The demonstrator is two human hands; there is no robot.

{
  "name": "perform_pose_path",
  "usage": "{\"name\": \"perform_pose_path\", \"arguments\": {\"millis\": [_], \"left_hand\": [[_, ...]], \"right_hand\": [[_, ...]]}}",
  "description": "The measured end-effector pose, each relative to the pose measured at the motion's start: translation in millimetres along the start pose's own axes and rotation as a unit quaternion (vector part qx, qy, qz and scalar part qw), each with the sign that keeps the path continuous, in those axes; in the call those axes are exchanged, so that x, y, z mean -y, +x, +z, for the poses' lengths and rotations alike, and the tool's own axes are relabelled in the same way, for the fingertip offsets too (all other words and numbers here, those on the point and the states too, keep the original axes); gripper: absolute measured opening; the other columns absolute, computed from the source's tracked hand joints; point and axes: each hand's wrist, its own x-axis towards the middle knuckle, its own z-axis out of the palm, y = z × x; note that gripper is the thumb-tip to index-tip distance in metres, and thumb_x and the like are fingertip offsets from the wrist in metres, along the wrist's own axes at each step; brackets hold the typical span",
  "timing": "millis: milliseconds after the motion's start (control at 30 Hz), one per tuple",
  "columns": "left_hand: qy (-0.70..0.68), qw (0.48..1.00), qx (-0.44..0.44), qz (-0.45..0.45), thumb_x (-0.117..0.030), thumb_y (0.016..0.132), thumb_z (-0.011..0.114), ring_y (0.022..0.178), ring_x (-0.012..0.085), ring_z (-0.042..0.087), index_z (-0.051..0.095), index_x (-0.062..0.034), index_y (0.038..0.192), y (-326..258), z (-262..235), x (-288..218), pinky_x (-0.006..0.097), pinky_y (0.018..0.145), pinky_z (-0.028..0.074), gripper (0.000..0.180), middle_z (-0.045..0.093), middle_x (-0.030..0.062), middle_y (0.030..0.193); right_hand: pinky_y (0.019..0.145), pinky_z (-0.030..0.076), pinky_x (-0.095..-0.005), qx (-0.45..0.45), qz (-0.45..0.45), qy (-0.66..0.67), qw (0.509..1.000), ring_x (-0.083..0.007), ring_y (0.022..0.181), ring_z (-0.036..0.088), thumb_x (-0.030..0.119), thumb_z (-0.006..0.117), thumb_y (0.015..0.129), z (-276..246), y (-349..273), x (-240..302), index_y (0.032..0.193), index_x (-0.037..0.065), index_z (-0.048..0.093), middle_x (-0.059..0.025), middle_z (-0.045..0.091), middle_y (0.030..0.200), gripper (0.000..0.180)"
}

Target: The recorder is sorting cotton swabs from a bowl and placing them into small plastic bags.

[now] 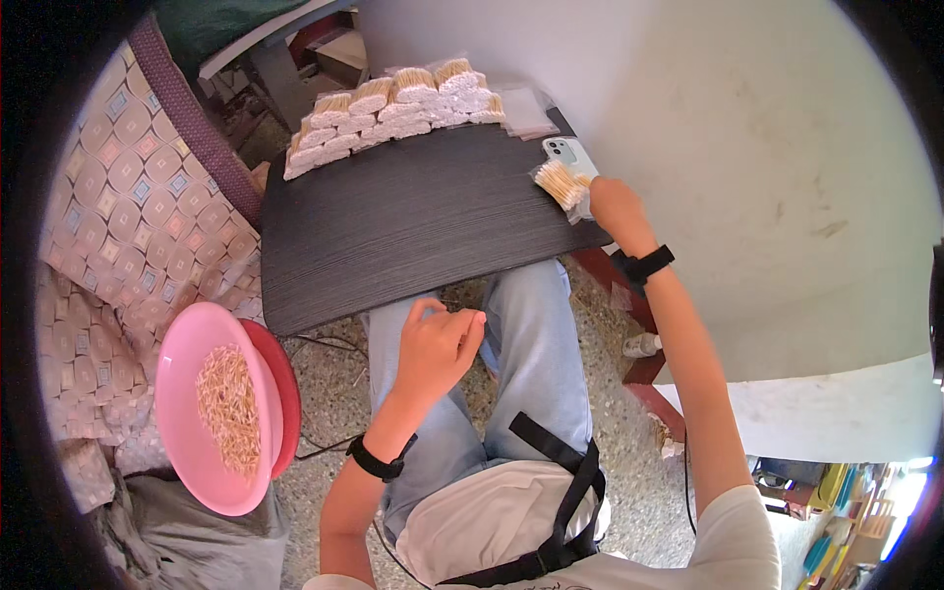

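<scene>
My right hand [618, 213] is at the right edge of the dark table, its fingers curled around the near right end of a clear packet of cotton swabs [560, 185]. The fingertips are partly hidden behind the hand. A white smartphone [572, 153] lies just beyond the packet, partly covered by it. My left hand [441, 346] hovers over my lap, by the table's front edge. Its fingers are loosely bent and apart, with nothing visible in them. Filled swab packets [379, 116] are stacked in rows along the table's far edge.
The dark wood-grain table [413, 216] stands before my knees. Flat clear bags [531, 113] lie at its far right corner. A pink basin [182, 393] of loose sticks rests on a red base [287, 393] at the left. A pale wall [777, 197] rises at the right.
</scene>
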Motion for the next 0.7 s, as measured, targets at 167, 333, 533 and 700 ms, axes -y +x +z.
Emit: {"name": "perform_pose_path", "arguments": {"millis": [167,333,533,700], "left_hand": [[0.002,0.998,-0.004,-0.055,-0.011,0.087,0.057,0.053,0.0205,0.054,0.066,-0.0069,0.077,0,-19,5,0.034,0.076,0.043,0.014,0.058,0.0031,0.056],[0.018,0.997,-0.058,-0.049,-0.01,0.084,0.059,0.082,0.0281,0.057,0.062,-0.0034,0.09,22,-16,24,0.038,0.082,0.043,0.009,0.061,0.011,0.086],[0.1,0.991,-0.095,-0.004,-0.012,0.078,0.065,0.107,0.0328,0.052,0.057,0.0,0.105,35,7,50,0.042,0.092,0.041,0.031,0.054,0.0142,0.114],[0.109,0.989,-0.074,-0.072,-0.016,0.072,0.072,0.1,0.03,0.055,0.059,-0.0022,0.1,44,15,42,0.039,0.088,0.045,0.034,0.057,0.0111,0.104]], "right_hand": [[0.058,0.053,-0.0393,0.004,-0.089,-0.026,0.996,-0.03,0.071,0.067,0.01,0.055,0.079,2,-12,51,0.079,0.005,0.063,-0.014,0.066,0.077,0.009],[0.059,0.053,-0.0394,0.033,-0.077,0.039,0.996,-0.0301,0.074,0.066,0.009,0.058,0.077,7,-26,129,0.081,0.003,0.06,-0.0156,0.065,0.076,0.008],[0.061,0.054,-0.039,0.04,-0.138,0.163,0.976,-0.0337,0.075,0.066,0.007,0.063,0.074,12,-31,164,0.083,-0.002,0.058,-0.0195,0.065,0.079,0.014],[0.067,0.049,-0.0461,0.045,-0.06,0.32,0.945,-0.0406,0.078,0.062,0.009,0.053,0.082,4,-38,123,0.083,0.0,0.059,-0.0228,0.062,0.08,0.011]]}}
